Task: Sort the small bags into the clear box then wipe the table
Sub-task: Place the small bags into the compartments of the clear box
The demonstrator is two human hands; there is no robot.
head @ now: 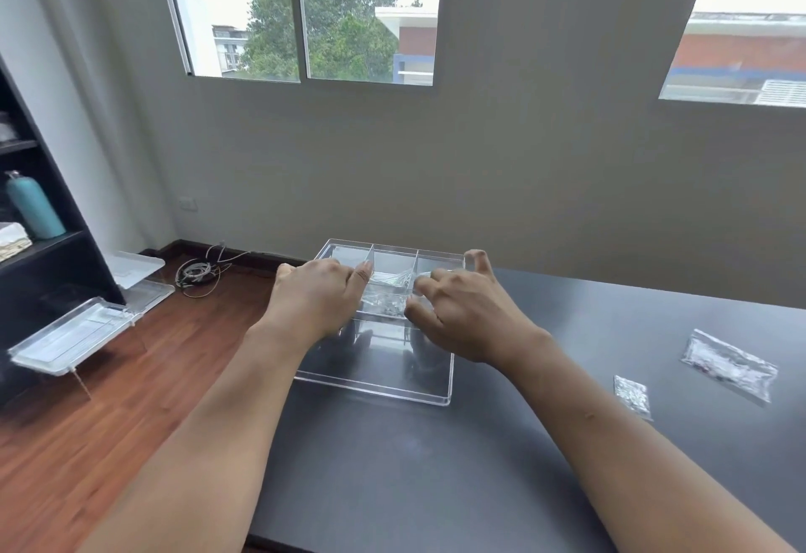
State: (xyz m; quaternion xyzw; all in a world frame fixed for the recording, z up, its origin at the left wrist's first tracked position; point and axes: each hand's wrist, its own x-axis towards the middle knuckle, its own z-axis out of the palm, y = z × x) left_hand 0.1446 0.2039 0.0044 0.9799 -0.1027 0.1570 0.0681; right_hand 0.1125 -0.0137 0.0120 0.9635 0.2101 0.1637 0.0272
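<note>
A clear box [379, 386] with several compartments stands at the far left end of the dark table [436, 465]. Both hands reach into its middle cells. My left hand [318, 297] pinches the left end of a small clear bag [392, 278] over the far middle cell. My right hand [462, 312] has curled fingers on that bag's right end, with the index finger raised. Another small bag [386, 307] of dark pieces lies in the cell just nearer to me. Two more bags lie on the table to the right: a larger one [728, 362] and a small one [632, 395].
The table's left edge runs just beside the box, with wooden floor below. On the floor lie clear plastic trays [74, 334] and a coil of cables [198, 275]. A black shelf [39, 247] with a teal bottle [35, 208] stands at the left. A wall is behind the table.
</note>
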